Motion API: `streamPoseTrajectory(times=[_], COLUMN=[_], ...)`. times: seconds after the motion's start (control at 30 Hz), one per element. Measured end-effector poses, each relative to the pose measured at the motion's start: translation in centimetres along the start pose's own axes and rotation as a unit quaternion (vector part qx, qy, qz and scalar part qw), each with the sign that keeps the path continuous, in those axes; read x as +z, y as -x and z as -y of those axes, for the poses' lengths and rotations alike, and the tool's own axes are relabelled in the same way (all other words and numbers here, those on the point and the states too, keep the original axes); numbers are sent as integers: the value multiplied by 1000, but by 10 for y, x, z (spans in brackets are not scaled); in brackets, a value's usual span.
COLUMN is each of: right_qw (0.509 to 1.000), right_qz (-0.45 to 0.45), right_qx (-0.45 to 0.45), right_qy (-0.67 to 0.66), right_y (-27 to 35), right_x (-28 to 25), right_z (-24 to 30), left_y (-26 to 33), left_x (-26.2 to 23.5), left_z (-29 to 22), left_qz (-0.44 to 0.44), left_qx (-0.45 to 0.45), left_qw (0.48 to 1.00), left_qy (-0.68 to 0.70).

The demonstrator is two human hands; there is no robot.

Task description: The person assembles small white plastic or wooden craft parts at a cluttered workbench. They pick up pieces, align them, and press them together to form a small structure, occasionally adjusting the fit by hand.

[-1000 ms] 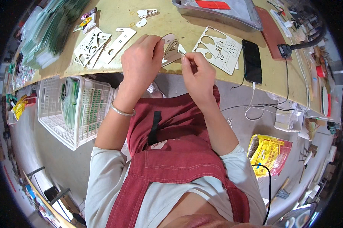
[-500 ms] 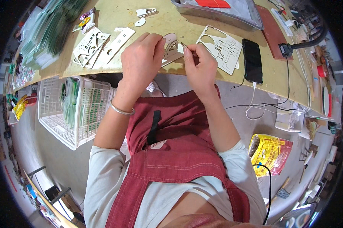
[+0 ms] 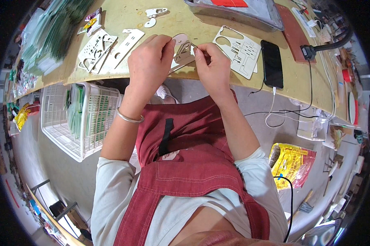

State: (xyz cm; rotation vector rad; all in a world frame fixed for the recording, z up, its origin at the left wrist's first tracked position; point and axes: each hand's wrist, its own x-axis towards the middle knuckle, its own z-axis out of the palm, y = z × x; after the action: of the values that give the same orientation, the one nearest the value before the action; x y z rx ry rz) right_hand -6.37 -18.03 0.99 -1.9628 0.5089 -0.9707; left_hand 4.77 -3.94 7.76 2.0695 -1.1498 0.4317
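Note:
Between my two hands, near the table's front edge, is a partly built model of pale cut-out wooden pieces [image 3: 183,54]. My left hand [image 3: 151,59] is closed on its left side, thumb and fingers together. At the right side, my right hand [image 3: 212,64] pinches a small thin piece against the model, its fingers hiding most of it. Just right of my hands lies a pale wooden sheet [image 3: 247,57] with cut-out shapes. To the left are more cut-out sheets [image 3: 95,50] and a narrow strip board [image 3: 129,43]. Farther off rest a small slotted wooden part [image 3: 157,12] and a round disc [image 3: 150,22].
A black phone [image 3: 272,65] on a white cable lies at the right. Behind is a metal tray [image 3: 238,20] with a red item. Stacked clear-green plastic sleeves [image 3: 58,37] and small wrapped packets [image 3: 90,22] occupy the left. A white plastic basket [image 3: 84,123] stands below the table edge.
Both hands have shifted slightly left together with the wooden model. The right fingertips now sit closer against the model, and its inner upright part shows more tilted.

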Motion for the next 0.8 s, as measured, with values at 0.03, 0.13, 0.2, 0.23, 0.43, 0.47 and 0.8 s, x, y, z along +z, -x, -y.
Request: streamPoseTrajectory(times=[0.03, 0.13, 0.2, 0.23, 0.43, 0.47, 0.8], right_qw=[1000, 1000, 1000, 1000, 1000, 1000, 1000], right_qz=[4, 6, 5, 4, 9, 7, 4], right_qx=[4, 1, -3, -5, -1, -4, -17], right_qy=[0, -3, 1, 4, -8, -7, 4], right_y=[0, 0, 0, 0, 1, 1, 1], right_x=[0, -2, -2, -1, -3, -2, 0], right_z=[0, 3, 2, 1, 4, 3, 0], left_y=[0, 0, 0, 0, 0, 0, 0], left_x=[-1, 0, 0, 0, 1, 1, 3], left_z=[-1, -1, -2, -3, -2, -2, -2], left_qz=[2, 7, 9, 9, 4, 2, 12], left_qx=[-3, -6, -4, -2, 6, 8, -8], left_qw=[1000, 1000, 1000, 1000, 1000, 1000, 1000], left_qy=[4, 7, 8, 9, 9, 7, 14])
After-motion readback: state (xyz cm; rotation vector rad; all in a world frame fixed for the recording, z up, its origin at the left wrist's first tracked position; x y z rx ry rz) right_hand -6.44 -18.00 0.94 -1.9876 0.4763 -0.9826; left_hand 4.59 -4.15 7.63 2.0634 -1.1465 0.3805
